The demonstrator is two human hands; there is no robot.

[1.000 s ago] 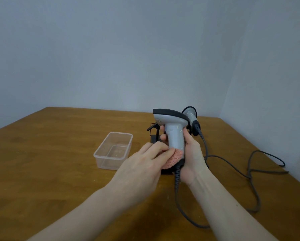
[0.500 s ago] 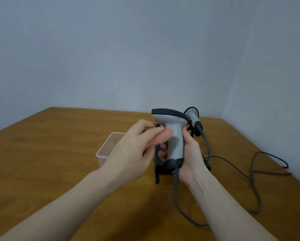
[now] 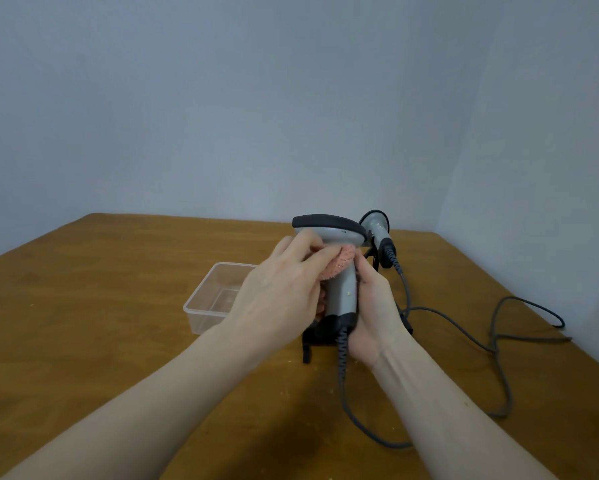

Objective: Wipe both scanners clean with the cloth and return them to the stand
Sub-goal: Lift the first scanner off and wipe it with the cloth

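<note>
My right hand [image 3: 372,306] grips the handle of a grey scanner [image 3: 329,230] with a black top, held upright above the table. My left hand [image 3: 284,292] holds a pink cloth [image 3: 339,263] and presses it against the upper handle, just under the scanner's head. A second grey scanner [image 3: 377,230] sits behind on the black stand [image 3: 320,336], whose base shows below my hands. Much of the cloth is hidden by my fingers.
A clear plastic tub [image 3: 209,303] stands on the wooden table [image 3: 100,323] left of my hands. Grey cables [image 3: 499,344] run from the scanners across the table's right side. Walls close off the back and the right.
My left hand has carried the cloth from the bottom of the handle up to just under the scanner's head. My right hand has kept its hold.
</note>
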